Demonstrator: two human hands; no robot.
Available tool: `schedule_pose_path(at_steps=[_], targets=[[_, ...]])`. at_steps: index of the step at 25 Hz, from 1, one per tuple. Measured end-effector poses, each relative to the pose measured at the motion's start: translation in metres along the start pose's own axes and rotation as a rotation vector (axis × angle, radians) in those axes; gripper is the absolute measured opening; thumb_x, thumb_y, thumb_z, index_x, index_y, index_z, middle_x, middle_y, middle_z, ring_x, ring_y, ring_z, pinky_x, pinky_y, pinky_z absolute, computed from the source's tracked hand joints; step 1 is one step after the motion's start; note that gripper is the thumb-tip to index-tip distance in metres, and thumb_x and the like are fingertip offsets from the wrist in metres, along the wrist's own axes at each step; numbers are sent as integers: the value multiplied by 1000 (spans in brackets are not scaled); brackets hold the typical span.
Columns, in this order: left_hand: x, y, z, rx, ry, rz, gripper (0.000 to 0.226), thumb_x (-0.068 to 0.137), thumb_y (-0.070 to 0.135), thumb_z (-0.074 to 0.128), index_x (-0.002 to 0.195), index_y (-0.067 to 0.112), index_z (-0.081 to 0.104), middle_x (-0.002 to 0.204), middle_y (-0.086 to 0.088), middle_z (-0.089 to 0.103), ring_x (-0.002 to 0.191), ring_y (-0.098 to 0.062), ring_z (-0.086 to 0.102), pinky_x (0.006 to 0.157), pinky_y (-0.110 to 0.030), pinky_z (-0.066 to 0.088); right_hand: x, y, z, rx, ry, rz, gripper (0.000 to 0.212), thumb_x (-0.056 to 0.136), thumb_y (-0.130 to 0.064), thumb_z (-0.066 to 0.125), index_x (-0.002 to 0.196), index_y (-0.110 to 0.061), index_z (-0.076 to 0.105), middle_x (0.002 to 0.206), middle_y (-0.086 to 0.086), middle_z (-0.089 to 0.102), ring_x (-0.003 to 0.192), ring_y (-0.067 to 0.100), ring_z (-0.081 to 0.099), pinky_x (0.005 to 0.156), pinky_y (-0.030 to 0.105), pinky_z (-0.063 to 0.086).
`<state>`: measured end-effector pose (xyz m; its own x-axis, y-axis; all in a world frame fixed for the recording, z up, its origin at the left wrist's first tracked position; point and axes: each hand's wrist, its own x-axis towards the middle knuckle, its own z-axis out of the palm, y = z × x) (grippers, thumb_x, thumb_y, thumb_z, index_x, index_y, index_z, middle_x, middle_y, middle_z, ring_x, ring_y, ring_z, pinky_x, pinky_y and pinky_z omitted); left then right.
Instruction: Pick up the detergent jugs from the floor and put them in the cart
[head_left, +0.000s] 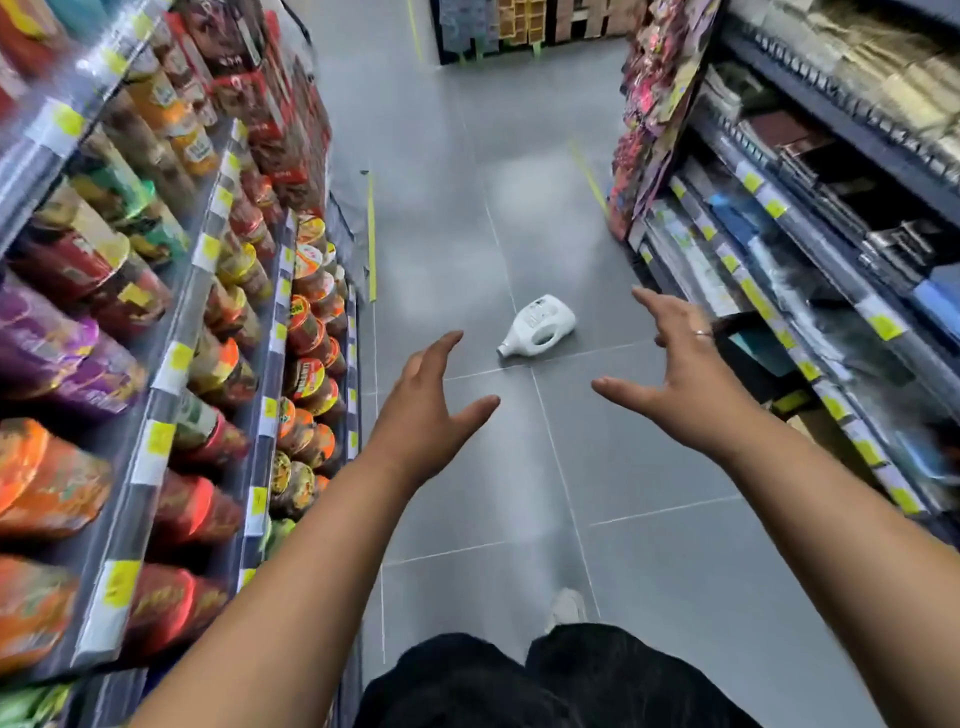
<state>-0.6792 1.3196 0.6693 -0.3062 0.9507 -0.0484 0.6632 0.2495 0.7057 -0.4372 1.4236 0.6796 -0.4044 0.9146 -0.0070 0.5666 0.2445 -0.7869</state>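
Note:
A white detergent jug lies on its side on the grey tiled floor in the middle of the aisle, cap end toward me, handle on the near side. My left hand is stretched forward with straight, spread fingers, to the left of and nearer than the jug, apart from it. My right hand is also held out with spread fingers, to the right of the jug, holding nothing; a ring shows on one finger. No cart is in view.
Shelves of cup noodles and snack packs line the left side. Shelves of stationery and boxed goods line the right. Another display stands across the far end of the aisle. My shoe shows on the floor below.

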Motion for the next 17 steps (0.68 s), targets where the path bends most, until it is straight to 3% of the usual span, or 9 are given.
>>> schedule_pose_path(at_steps=[4,10,17], targets=[[112,-9,-1,-8,-4,-55,78,85,41,71,150,30,29,148,-1,40,133,-18,42,105,-28,34,123,11,13,3,-57,18,92,74,-31,83,149,-32,30,150,1,24,128,12,40,105,21,28],[306,-61,25,-17,-93,-105,84,81,45,75,150,32,28,148,0,40,133,-17,42,96,-24,34,304,60,58,-29,-104,100,94,70,-38,84,148,-33,31,149,3,27,129,14,40,98,16,25],[526,-115,75,22,-255,-136,91,75,44,80,150,27,30,145,-6,43,133,-19,43,96,-22,32,496,129,102,36,-64,314,94,70,-41,83,148,-35,30,150,2,25,131,17,42,107,31,35]])
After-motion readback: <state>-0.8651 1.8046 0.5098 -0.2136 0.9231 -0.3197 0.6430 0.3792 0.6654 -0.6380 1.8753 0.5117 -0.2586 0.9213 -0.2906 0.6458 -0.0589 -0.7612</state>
